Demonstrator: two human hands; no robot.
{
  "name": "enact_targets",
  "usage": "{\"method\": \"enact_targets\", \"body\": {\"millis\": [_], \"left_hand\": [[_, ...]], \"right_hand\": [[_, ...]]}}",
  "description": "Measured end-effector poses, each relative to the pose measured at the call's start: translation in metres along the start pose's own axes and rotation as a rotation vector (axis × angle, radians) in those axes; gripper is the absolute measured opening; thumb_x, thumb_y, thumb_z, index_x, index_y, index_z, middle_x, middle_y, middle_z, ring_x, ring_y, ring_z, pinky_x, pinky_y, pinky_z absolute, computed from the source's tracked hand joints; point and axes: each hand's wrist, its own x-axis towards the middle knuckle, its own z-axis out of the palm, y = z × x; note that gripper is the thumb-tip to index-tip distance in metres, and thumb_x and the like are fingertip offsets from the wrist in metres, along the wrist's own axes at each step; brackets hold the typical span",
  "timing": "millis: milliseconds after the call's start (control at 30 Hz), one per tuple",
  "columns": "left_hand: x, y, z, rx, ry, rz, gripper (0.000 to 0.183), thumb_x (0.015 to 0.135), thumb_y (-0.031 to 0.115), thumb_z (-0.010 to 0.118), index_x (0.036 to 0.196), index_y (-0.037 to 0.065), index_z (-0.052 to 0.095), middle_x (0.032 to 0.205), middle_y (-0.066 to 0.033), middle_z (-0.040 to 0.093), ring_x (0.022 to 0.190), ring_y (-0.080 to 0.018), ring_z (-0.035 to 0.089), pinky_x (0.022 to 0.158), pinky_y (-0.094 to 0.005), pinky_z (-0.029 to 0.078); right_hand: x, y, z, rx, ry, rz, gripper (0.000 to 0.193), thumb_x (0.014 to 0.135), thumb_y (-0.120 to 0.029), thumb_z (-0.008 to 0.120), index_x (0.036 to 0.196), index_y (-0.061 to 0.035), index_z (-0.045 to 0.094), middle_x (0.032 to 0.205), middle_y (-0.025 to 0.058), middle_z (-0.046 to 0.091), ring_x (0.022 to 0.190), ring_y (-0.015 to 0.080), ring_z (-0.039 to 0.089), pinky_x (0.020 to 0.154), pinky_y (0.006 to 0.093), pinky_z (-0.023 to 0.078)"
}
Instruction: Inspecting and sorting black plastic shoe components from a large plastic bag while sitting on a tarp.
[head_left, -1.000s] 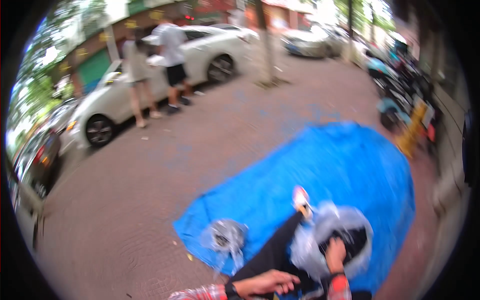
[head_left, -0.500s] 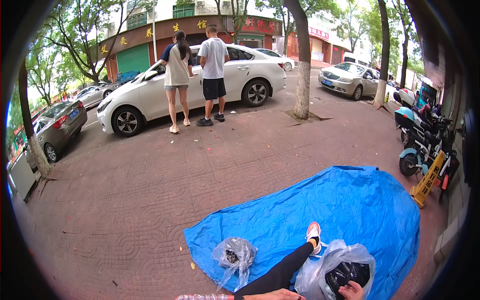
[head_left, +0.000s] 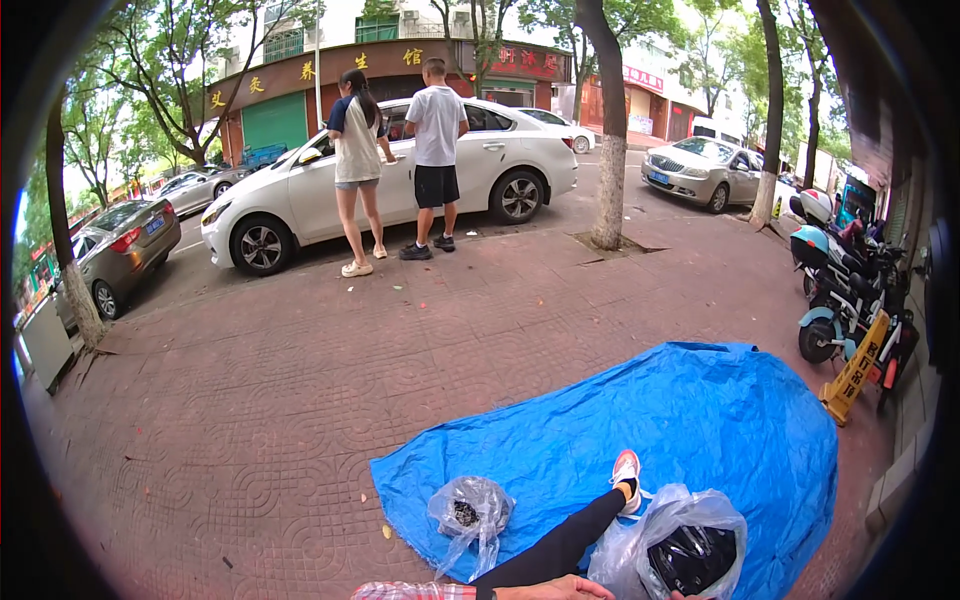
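Note:
My left hand (head_left: 565,588) comes in at the lower edge, below a plaid sleeve (head_left: 415,591) and a dark wristband. Its thumb and fingers look drawn together near the clear plastic bag, and what they hold, if anything, is cut off. Of my right hand (head_left: 685,597) only a sliver of fingers shows, below the black plastic bundle (head_left: 692,560). That bundle sits in the open mouth of the large clear plastic bag (head_left: 625,556). To the left, a smaller clear bag (head_left: 480,535) with small dark bits (head_left: 465,513) inside lies on the blue tarp (head_left: 590,430).
My outstretched leg (head_left: 560,540) and pink-and-white shoe (head_left: 627,470) lie across the tarp. Brick paving (head_left: 280,400) surrounds it. A yellow sign (head_left: 855,370) and parked scooters (head_left: 830,300) line the right. Two people (head_left: 437,130) stand beside a white car (head_left: 300,190), near a tree (head_left: 610,150).
My right hand has dropped from the black bundle toward the lower edge, mostly out of sight. My left hand has shifted slightly right. The standing person with long hair has moved an arm.

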Motion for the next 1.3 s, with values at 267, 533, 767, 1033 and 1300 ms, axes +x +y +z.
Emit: {"method": "enact_targets", "body": {"millis": [267, 533, 767, 1033, 1300], "left_hand": [[0.010, 0.002, 0.009, 0.021, 0.061, 0.037, 0.027, 0.082, 0.012, 0.063, 0.104, -0.003, 0.057, 0.082, -0.0076, 0.063, 0.066, -0.0109, 0.059, 0.053, -0.0198, 0.049], [0.006, 0.005, 0.025, 0.229, 0.023, 0.047, 0.021, 0.080, 0.015, 0.066, 0.096, 0.002, 0.062, 0.074, -0.0020, 0.062, 0.057, -0.0079, 0.053, 0.052, -0.0201, 0.044], [0.007, 0.006, 0.018, -0.088, -0.096, -0.018, 0.017, 0.080, 0.010, 0.064, 0.093, 0.000, 0.062, 0.072, -0.0029, 0.060, 0.054, -0.0080, 0.051, 0.049, -0.0197, 0.041], [0.021, -0.019, 0.013, -0.044, 0.177, 0.067, 0.016, 0.080, 0.009, 0.064, 0.092, 0.000, 0.063, 0.067, -0.0026, 0.059, 0.054, -0.0074, 0.051, 0.046, -0.0209, 0.039], [0.013, 0.004, 0.000, 0.479, 0.029, 0.219, 0.030, 0.082, 0.016, 0.060, 0.108, 0.001, 0.060, 0.073, 0.0008, 0.058, 0.063, -0.0048, 0.050, 0.056, -0.0208, 0.044]], "right_hand": [[-0.031, 0.032, 0.030, -0.037, 0.013, 0.259, 0.016, 0.092, -0.023, 0.042, 0.090, -0.0080, 0.044, 0.062, 0.0078, 0.049, 0.054, 0.0217, 0.050, 0.058, 0.0387, 0.049], [-0.026, 0.038, 0.076, -0.376, 0.039, 0.421, 0.028, 0.092, -0.020, 0.047, 0.116, -0.0075, 0.041, 0.059, 0.0032, 0.050, 0.036, 0.0079, 0.040, 0.031, 0.0203, 0.030], [-0.028, 0.038, 0.095, -0.514, 0.050, 0.282, 0.040, 0.092, -0.020, 0.048, 0.125, -0.0058, 0.032, 0.061, 0.0069, 0.054, 0.037, 0.0100, 0.043, 0.032, 0.0208, 0.031], [-0.033, 0.043, 0.057, -0.383, -0.184, 0.238, 0.022, 0.090, -0.015, 0.051, 0.107, -0.0002, 0.048, 0.068, 0.0070, 0.055, 0.049, 0.0116, 0.050, 0.047, 0.0224, 0.041], [-0.040, 0.033, 0.055, -0.312, 0.017, 0.428, 0.019, 0.089, -0.013, 0.051, 0.106, -0.0039, 0.049, 0.063, 0.0043, 0.052, 0.047, 0.0121, 0.049, 0.043, 0.0281, 0.044]]}}
